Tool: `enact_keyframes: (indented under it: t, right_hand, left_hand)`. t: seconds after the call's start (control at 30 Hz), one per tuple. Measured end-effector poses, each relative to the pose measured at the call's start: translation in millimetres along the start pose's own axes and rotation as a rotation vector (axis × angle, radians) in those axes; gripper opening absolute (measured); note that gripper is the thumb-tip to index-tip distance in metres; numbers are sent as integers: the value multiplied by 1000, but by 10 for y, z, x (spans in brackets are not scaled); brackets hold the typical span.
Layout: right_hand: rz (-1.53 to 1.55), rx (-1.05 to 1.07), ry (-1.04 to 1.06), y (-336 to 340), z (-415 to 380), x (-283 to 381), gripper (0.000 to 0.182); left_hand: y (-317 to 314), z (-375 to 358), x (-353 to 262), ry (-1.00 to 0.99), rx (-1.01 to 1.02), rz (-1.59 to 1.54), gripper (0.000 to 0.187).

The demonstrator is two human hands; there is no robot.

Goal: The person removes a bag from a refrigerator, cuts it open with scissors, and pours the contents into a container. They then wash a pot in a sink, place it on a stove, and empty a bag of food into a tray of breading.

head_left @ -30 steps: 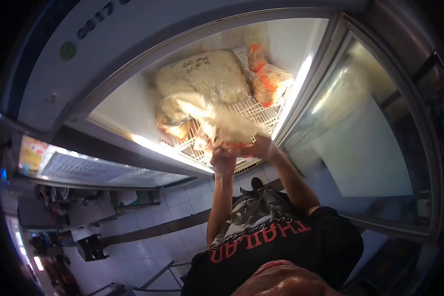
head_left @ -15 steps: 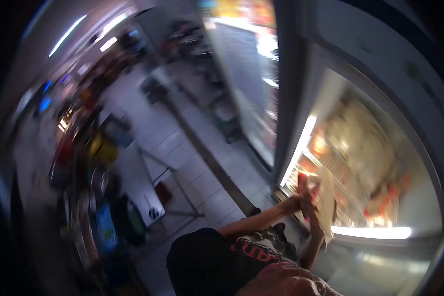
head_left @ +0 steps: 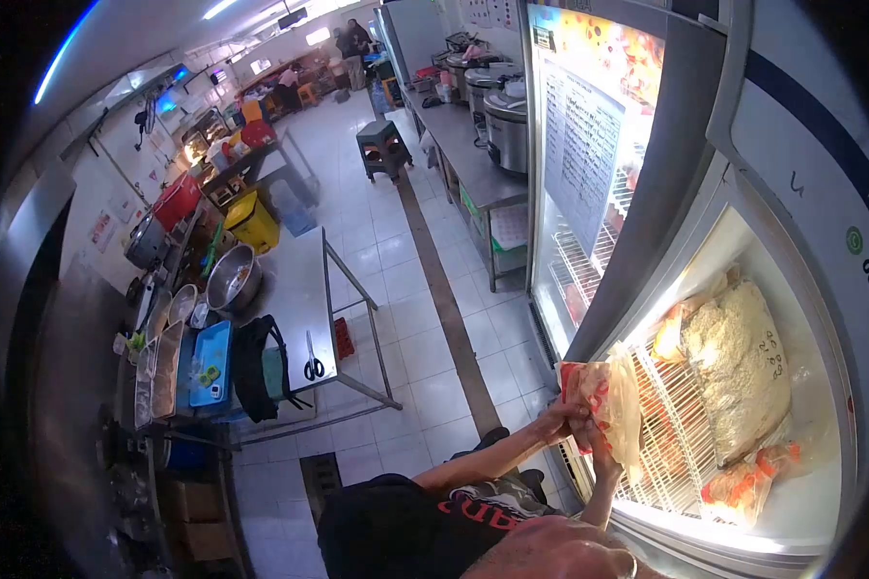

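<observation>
At the open, lit fridge, both my hands hold a plastic bag (head_left: 613, 396) with red print and pale contents. My left hand (head_left: 562, 422) is closed on the bag's lower left side. My right hand (head_left: 601, 450) grips its lower edge, close beside the left one. Behind the bag is a white wire shelf (head_left: 681, 425). On it lie a large clear bag of pale crumbs (head_left: 739, 362) with handwriting and a smaller red-printed bag (head_left: 751, 482).
A steel table (head_left: 294, 289) at left carries scissors (head_left: 314, 359), a black bag (head_left: 259, 372) and a metal bowl (head_left: 234, 278). A dark stool (head_left: 383, 147) stands on the tiled floor. Large pots (head_left: 505, 121) line the back counter. People (head_left: 353, 41) are far off.
The view has sharpened and turned, so the table and counter show more fully. The red-printed bag remains in both hands and now appears more face-on.
</observation>
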State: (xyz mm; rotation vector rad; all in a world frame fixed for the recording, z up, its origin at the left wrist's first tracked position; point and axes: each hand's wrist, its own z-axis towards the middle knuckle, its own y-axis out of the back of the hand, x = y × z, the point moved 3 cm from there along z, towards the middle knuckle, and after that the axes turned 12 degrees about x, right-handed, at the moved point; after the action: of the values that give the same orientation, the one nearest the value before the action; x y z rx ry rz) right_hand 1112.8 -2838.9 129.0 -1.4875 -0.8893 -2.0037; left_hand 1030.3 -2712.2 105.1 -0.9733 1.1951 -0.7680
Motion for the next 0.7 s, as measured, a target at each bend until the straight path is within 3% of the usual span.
enact_keyframes:
  t: [0.33,0.37,0.43,0.47,0.53,0.6,0.7]
  right_hand:
    - [136,-214,-8,177,-126,-342,46]
    - [159,-220,-51,186,-132,-380,49]
    - [118,-215,-161,253,-151,-480,58]
    - [44,-189,-232,358,-179,-541,65]
    - [-198,-271,-70,405,-208,-504,53]
    - [-228,-285,16,448,-94,-412,52]
    - [-204,-198,112,398,155,-331,49]
  left_hand:
    - [-209,274,140,36,85,34,95]
    - [-229,294,163,-64,203,147,80]
    - [-121,391,246,-37,375,-10,68]
    - [67,448,331,-4,357,-1,61]
    - [173,437,333,62,323,2,53]
    - [-263,280,1,93,403,-119,48]
    - [-52,238,-245,-59,243,431,58]
